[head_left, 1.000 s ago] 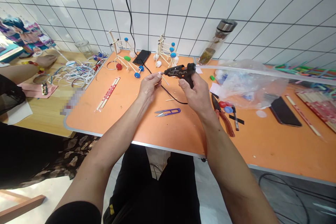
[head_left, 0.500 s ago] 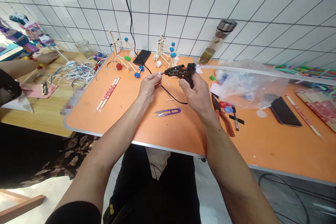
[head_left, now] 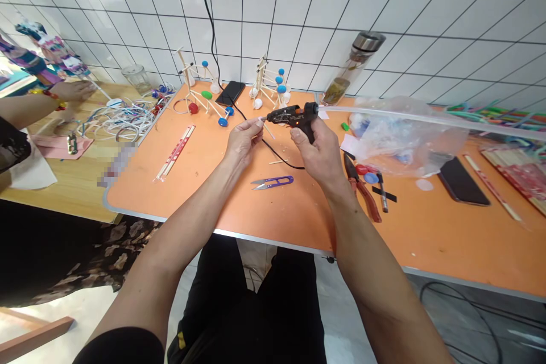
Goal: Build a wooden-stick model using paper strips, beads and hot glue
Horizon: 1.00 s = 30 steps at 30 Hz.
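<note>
My right hand [head_left: 318, 151] is wrapped round the handle of a black hot glue gun [head_left: 288, 116]. A long translucent glue stick [head_left: 384, 115] runs out of the gun's back end to the right. Its nozzle points left and meets the fingertips of my left hand [head_left: 244, 139]. Those fingers are pinched together on something small and pale that I cannot make out. Below the gun lie purple thread snips [head_left: 273, 182] and short bits of stick on the orange table [head_left: 256, 213]. The gun's black cord [head_left: 279, 154] passes behind my left fingers.
Two stick models with coloured caps [head_left: 207, 94] [head_left: 268, 86] stand near the wall. A phone [head_left: 231, 92], a tilted glass bottle [head_left: 353, 68], a plastic bag [head_left: 412, 136], pliers [head_left: 362, 187] and wrapped chopsticks [head_left: 174, 153] lie around. At left, another person's hand [head_left: 74, 90] is over a wooden table.
My hands and the glue gun have stayed in place. At the left, the other person's hand and a white sheet have shifted slightly.
</note>
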Tool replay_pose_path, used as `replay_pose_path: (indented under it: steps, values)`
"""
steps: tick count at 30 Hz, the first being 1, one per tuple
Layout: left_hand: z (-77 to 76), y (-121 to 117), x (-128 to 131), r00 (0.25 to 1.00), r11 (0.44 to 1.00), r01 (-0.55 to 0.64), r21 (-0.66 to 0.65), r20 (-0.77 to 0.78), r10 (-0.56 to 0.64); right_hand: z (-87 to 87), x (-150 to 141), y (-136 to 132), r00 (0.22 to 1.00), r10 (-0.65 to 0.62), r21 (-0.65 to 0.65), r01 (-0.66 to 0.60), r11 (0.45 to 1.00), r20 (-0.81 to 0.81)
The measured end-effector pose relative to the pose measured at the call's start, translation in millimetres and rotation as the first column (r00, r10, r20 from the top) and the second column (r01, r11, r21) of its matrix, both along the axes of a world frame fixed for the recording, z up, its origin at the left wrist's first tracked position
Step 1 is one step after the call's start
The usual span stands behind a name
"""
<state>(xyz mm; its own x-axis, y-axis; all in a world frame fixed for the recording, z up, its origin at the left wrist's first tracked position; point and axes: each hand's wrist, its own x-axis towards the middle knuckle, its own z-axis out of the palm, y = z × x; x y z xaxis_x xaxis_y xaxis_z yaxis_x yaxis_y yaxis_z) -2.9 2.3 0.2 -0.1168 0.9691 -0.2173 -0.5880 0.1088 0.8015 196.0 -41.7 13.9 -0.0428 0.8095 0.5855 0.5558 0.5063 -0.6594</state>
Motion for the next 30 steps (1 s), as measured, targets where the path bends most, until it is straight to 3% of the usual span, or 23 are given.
replay_pose_path:
  steps: [9, 23, 30]
  values:
    - [-8.5, 3.8, -2.1, 0.999, 0.999, 0.013, 0.043, -0.031, -0.011, 0.8, -0.2, -0.6, 1.0, 0.001, -0.001, -0.001, 1.0, 0.001]
    - [-8.2, 1.5, -0.2, 0.997, 0.998, 0.031, 0.059, -0.069, -0.027, -3.5, 0.1, 2.0, 1.0, -0.024, 0.013, 0.024, 1.0, 0.017]
    - [-9.0, 1.0, 0.4, 0.998, 0.997, 0.046, 0.057, -0.041, -0.043, -5.2, 6.4, 8.9, 0.991, -0.099, -0.014, 0.099, 0.995, -0.09]
